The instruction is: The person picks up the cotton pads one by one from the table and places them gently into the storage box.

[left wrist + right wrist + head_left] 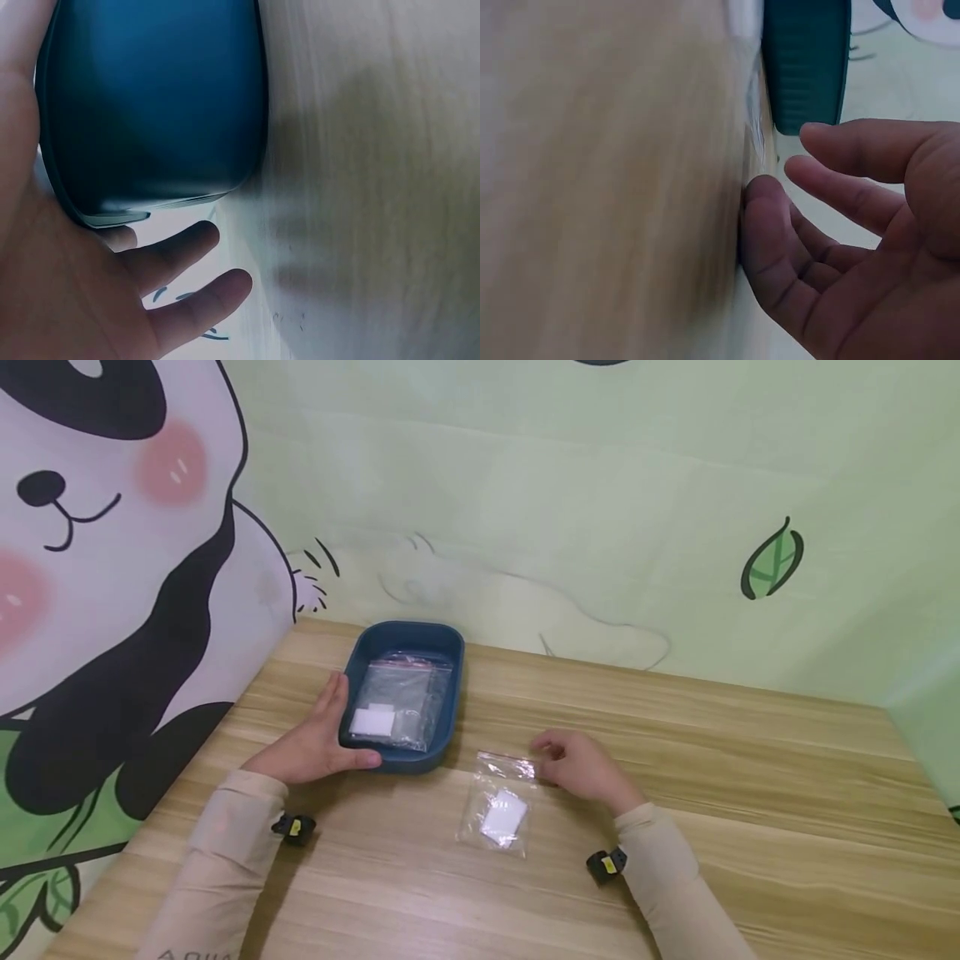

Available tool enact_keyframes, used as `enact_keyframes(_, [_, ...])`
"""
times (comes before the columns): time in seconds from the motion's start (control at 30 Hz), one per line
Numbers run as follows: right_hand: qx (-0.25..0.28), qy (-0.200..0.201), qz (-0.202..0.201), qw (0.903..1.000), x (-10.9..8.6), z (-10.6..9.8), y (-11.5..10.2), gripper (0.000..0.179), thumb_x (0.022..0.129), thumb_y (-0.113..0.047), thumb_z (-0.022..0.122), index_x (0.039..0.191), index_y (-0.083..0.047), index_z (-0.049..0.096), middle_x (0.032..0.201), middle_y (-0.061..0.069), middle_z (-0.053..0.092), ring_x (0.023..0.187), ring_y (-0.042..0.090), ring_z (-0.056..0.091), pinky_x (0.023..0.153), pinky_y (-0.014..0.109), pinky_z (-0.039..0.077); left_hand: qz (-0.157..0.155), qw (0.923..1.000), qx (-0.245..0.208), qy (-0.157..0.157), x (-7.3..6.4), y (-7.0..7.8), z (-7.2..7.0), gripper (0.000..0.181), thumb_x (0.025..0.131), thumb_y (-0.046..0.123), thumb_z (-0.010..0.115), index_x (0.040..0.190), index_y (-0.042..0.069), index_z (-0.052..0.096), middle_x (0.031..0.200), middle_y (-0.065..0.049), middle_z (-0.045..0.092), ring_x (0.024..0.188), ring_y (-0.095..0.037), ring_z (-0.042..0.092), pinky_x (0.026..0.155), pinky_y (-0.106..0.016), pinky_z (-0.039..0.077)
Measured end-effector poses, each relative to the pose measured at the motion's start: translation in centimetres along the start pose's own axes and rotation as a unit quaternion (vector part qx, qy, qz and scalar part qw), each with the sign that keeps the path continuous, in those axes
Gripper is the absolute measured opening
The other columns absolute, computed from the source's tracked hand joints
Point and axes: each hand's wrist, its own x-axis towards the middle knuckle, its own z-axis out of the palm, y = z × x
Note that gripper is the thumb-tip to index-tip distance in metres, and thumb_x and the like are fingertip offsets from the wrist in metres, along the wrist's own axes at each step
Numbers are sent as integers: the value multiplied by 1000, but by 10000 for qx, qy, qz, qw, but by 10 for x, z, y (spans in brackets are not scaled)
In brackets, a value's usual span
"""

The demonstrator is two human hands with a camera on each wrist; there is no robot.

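A dark blue tray [408, 763] stands at the back left of the table. My left hand [318, 742] rests against its near left corner, thumb along the front wall and fingers stretched along the side. Inside the tray lie clear zip bags [405, 681] with white pieces [372, 722] showing. One more clear zip bag [477, 814] lies flat in front, holding a white rectangular piece [504, 818]. My right hand [588, 770] is at this bag's top right corner, fingers loosely bent. In the right wrist view, thumb and forefinger stand apart, and one fingertip [763, 191] touches the tabletop near the bag's edge.
The wood-grain table [675, 735] meets a pale green cloth backdrop [525, 485] behind the tray. A printed panda [112, 568] covers the backdrop on the left. Small black cameras [606, 865] sit on both wrists.
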Motion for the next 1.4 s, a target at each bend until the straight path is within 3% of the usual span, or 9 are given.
enact_keyframes(0.27, [-1179,-104,-431,9920,-15,12,-13,49,86,-12,79,133,-5,64,99,8,56,85,20,52,74,38,49,-28,10000,-48,-3,2,1,1,134,82,58,79,156,-3,-15,163,-26,-19,149,-48,2,116,-61,18])
enact_keyframes(0.5, [-1576,-77,-428,9865,-17,19,-15,42,82,-9,82,120,2,67,99,8,53,86,22,53,82,42,49,-68,10000,-46,-21,2,2,1,134,82,58,78,156,-4,-15,163,-26,-19,148,-49,4,116,-60,19])
enact_keyframes(0.8, [-1977,218,-765,9770,-17,24,-17,13,85,-2,76,95,-5,67,88,6,51,80,22,52,75,41,48,-111,9999,-94,-1,2,3,2,133,83,57,78,156,-3,-15,163,-25,-19,149,-46,1,116,-59,17])
enact_keyframes(0.97, [-1757,392,-841,9801,-14,24,-11,4,90,-3,70,93,-6,70,85,4,53,76,19,52,71,38,49,-137,9998,-104,-25,1,3,1,133,83,57,78,156,-3,-15,163,-25,-20,150,-46,0,116,-60,17])
enact_keyframes(1.17, [-955,713,-834,9894,-11,23,-7,9,93,-2,66,94,-8,74,86,2,64,78,16,58,73,37,51,-130,9999,-82,-32,1,3,2,133,83,58,77,157,-2,-15,163,-24,-20,149,-47,2,116,-60,18])
enact_keyframes(1.4, [150,1168,-346,9924,-9,22,-11,18,101,-2,53,105,-5,70,83,4,64,69,16,57,63,33,50,-114,9999,-78,-33,1,3,1,132,83,58,77,157,-3,-15,163,-24,-20,149,-47,3,116,-59,18])
